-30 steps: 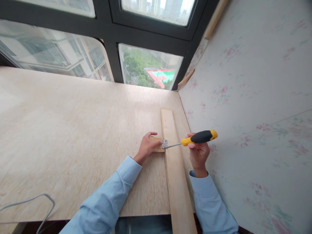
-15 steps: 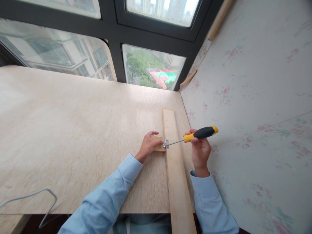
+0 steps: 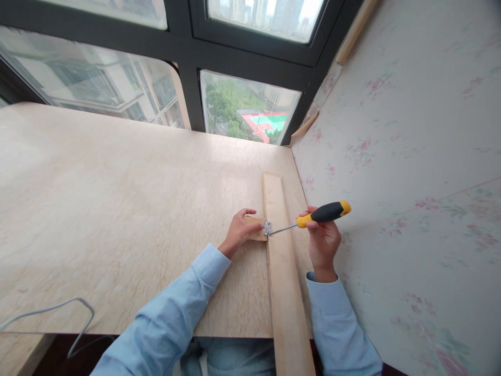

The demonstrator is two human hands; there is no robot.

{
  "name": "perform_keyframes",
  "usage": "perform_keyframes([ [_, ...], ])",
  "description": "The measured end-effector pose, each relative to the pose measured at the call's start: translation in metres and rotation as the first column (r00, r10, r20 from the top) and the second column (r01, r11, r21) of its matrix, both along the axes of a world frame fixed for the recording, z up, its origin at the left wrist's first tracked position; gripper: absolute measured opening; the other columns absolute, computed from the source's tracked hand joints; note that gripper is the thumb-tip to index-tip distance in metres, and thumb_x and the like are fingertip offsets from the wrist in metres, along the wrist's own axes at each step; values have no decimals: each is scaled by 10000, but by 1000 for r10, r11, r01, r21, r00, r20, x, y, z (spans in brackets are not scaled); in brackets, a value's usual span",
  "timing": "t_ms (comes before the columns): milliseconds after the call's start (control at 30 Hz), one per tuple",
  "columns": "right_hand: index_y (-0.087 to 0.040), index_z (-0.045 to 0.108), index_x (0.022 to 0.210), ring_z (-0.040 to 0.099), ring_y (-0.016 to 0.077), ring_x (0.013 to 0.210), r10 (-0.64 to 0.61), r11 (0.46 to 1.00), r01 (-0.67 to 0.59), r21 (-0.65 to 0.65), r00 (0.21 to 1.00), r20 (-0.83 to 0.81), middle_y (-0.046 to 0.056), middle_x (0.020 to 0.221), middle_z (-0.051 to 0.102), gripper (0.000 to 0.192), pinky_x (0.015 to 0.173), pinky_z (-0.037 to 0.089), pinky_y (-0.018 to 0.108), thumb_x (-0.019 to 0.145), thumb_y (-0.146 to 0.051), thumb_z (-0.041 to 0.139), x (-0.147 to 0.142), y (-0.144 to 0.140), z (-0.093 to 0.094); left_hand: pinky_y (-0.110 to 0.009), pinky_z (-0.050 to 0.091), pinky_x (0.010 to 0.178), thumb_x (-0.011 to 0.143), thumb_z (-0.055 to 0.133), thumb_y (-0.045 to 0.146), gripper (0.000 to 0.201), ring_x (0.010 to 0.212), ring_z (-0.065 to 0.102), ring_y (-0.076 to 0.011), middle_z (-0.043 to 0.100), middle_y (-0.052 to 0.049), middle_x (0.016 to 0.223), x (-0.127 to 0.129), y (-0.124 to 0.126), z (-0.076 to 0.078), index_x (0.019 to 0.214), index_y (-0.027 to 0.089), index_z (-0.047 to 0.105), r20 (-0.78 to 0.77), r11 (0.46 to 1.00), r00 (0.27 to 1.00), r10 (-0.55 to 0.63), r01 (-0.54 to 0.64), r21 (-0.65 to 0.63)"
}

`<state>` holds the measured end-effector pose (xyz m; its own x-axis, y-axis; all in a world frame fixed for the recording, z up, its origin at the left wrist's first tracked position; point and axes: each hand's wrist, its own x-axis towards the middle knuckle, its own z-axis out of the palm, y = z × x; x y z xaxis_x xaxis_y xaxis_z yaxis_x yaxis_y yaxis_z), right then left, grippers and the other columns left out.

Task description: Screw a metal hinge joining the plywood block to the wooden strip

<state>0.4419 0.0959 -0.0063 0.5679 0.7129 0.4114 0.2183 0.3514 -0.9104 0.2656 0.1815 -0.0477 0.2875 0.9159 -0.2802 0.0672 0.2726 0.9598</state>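
A small metal hinge [image 3: 267, 228] bridges a short wooden block [image 3: 256, 235] and a long wooden board [image 3: 282, 261]. My left hand [image 3: 243, 230] grips the block from the left, its thumb beside the hinge and its index finger over the far side. In my right hand [image 3: 324, 241] is a screwdriver [image 3: 326, 212] with a yellow and black handle, held by the fingers near the front of the handle. The shaft slants down to the left, and its tip meets the lower part of the hinge. Any screw under the tip is too small to make out.
The long board lies on a marbled countertop [image 3: 129, 209] and sticks out past its front edge. A floral-papered wall [image 3: 410, 156] stands close on the right. Dark-framed windows [image 3: 250, 104] line the back. A grey cable [image 3: 58, 303] hangs over the front left edge.
The camera view has shifted slightly. Both hands, the screwdriver and the hinged wood keep nearly the same places relative to one another.
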Motion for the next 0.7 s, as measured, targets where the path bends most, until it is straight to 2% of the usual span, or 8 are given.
perform_keyframes([
  [200, -197, 693, 1061, 715, 236, 787, 113, 993, -113, 26, 994, -7, 39, 852, 739, 380, 755, 580, 434, 771, -429, 775, -7, -4, 4, -240, 455, 609, 586, 811, 242, 539, 676, 584, -144, 636, -37, 807, 0, 0, -2, 1081, 118, 637, -4, 1000, 1000, -15, 15, 5],
  [433, -195, 679, 1058, 713, 229, 752, 34, 994, -34, 106, 999, 2, 37, 825, 716, 377, 748, 579, 445, 806, -468, 737, -10, -6, 7, -232, 447, 600, 575, 803, 252, 537, 670, 564, -137, 614, -17, 785, 0, 0, -1, 1070, 130, 634, -3, 1000, 1000, -11, 11, -23],
  [700, -202, 668, 1060, 713, 243, 773, 36, 995, -40, 89, 998, 42, 42, 831, 722, 383, 746, 576, 452, 807, -483, 730, -12, -7, 5, -233, 451, 620, 586, 801, 247, 516, 680, 559, -135, 611, -14, 795, 1, 0, -2, 1065, 135, 645, -24, 1000, 1000, -5, 5, -4],
])
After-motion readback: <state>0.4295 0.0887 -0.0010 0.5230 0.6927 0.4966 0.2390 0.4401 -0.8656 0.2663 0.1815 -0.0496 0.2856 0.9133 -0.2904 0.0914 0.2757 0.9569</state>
